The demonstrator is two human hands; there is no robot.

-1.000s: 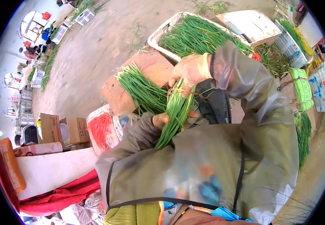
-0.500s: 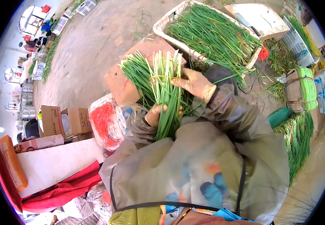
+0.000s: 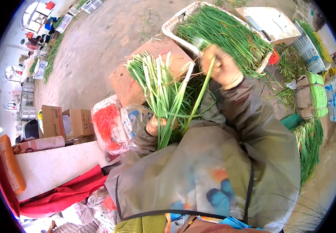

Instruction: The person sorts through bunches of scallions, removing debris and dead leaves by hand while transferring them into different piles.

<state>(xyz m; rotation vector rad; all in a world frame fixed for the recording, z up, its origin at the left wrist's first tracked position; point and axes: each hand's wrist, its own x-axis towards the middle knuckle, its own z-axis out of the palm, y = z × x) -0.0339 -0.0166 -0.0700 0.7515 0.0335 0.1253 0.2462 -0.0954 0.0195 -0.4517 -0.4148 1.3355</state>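
Note:
In my left hand (image 3: 156, 125), gloved and closed, is a bunch of scallions (image 3: 160, 87), held low on its green leaves with the pale stalk ends up. Above and to the right of it my right hand (image 3: 223, 66), also gloved, is raised and smeared by motion. Its fingers are closed on a single yellowish scallion stalk (image 3: 202, 93) that slants down toward my lap. A thin reddish strand shows beside these fingers; what it is fastened to is unclear. More scallions (image 3: 137, 64) lie behind the bunch on a brown board (image 3: 123, 83).
A white crate (image 3: 171, 29) full of scallions stands beyond my right hand, with a white box (image 3: 270, 23) beside it. Red ties (image 3: 106, 122) lie on a sack at my left. Cardboard boxes (image 3: 53, 122) stand farther left. At right are a green bundle (image 3: 318, 95) and stacked scallions (image 3: 309, 149).
My right hand has left the bunch and moved up and right with one stalk. The yellowish band seen around the bunch no longer shows there, and its stalks have spread apart.

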